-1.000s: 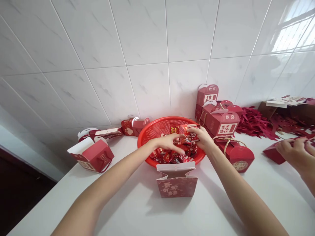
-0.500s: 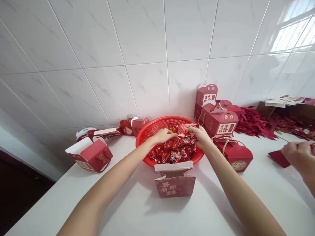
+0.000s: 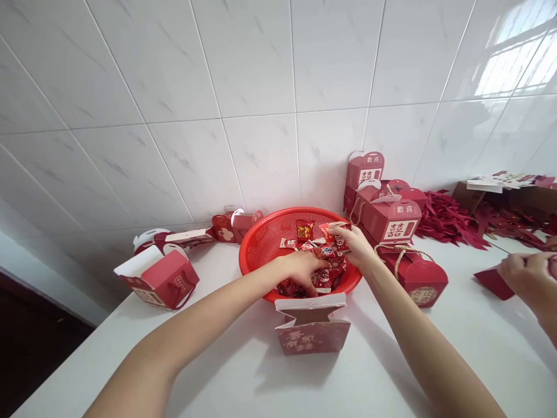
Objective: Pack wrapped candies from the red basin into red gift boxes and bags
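A round red plastic basket [image 3: 264, 235] holds many red candy packets [image 3: 324, 277]. My left hand [image 3: 304, 268] is down among them, its fingers apart and partly sunk in the pile; no packet shows in its grip. At the basket's right rim my right hand [image 3: 353, 242] pinches a red-and-white packet [image 3: 334, 228] between thumb and fingers. In front of the basket, nearly touching its near rim, stands a dark red gift box [image 3: 314, 338] with its top flaps open.
Closed red gift boxes [image 3: 398, 220] are stacked behind right. An open red box [image 3: 167, 278] and smaller boxes lie left. Dark red shredded paper [image 3: 450, 220] lies right, beside a cardboard box. Another person's hand [image 3: 528, 276] holds a red piece at the right edge.
My left hand has moved right and nearer, deeper into the packets, and its fingers have spread. Packets have shifted in the basket. The open box sits slightly nearer. My right hand has barely moved.
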The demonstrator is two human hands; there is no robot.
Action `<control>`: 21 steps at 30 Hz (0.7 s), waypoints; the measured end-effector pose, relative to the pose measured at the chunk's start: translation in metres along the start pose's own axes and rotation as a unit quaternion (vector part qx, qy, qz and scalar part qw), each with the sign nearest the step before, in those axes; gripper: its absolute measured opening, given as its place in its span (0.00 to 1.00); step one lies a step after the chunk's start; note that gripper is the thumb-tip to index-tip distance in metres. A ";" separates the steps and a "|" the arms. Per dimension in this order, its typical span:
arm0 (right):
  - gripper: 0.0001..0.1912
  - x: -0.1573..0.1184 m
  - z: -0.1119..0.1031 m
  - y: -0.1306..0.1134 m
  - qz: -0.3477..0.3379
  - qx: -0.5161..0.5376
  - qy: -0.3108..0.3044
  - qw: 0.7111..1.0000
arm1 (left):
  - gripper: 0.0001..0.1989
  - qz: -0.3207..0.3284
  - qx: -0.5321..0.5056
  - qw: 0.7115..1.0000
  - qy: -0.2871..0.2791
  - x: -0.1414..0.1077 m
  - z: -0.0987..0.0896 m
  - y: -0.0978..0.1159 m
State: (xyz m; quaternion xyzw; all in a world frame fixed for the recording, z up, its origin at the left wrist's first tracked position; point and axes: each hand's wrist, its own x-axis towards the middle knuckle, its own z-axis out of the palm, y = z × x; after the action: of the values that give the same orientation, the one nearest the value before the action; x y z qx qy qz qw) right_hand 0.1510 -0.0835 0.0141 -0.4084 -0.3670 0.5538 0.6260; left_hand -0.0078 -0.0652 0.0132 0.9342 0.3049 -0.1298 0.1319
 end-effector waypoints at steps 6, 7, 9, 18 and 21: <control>0.13 -0.001 0.000 -0.001 -0.014 -0.015 -0.017 1.000 | 0.38 -0.015 -0.027 1.000 0.006 -0.002 -0.001 -0.013; 0.13 -0.001 0.000 -0.001 -0.013 -0.017 -0.015 1.000 | 0.38 -0.010 -0.034 0.999 0.010 -0.003 -0.001 -0.015; 0.13 -0.001 0.000 -0.001 -0.007 -0.017 -0.011 1.000 | 0.38 -0.012 -0.043 0.999 0.029 -0.006 -0.004 -0.015; 0.11 -0.002 -0.001 -0.002 -0.007 -0.027 -0.014 1.000 | 0.35 -0.087 -0.072 0.981 0.155 -0.008 -0.012 -0.017; 0.11 -0.001 -0.001 -0.002 -0.009 -0.029 -0.006 1.000 | 0.38 -0.081 -0.059 0.980 0.175 -0.007 -0.009 -0.022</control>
State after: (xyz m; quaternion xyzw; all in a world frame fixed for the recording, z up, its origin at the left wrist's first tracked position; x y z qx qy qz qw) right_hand 0.1523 -0.0851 0.0151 -0.4201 -0.3904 0.5398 0.6162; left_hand -0.0246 -0.0490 0.0198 0.9053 0.4050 0.0434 0.1208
